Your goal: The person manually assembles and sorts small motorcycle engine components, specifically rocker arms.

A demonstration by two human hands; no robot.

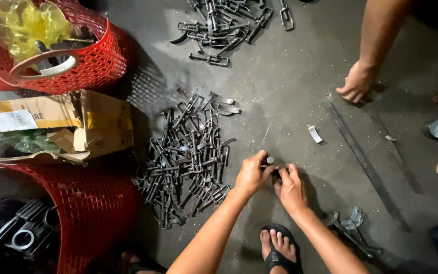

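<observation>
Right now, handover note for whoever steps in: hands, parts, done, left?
Left hand and right hand: both pinch one small dark metal part between them, above the grey concrete floor.
Big pile of dark metal clips lies left of the hands; a second pile at the top.
Another person's hand rests on the floor, upper right.
Done and left: cannot tell from the piles.

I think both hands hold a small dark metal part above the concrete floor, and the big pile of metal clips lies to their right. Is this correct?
Not quite. In the head view the left hand and right hand do hold a small dark metal part above the concrete floor, but the big pile of metal clips lies to their left.
</observation>
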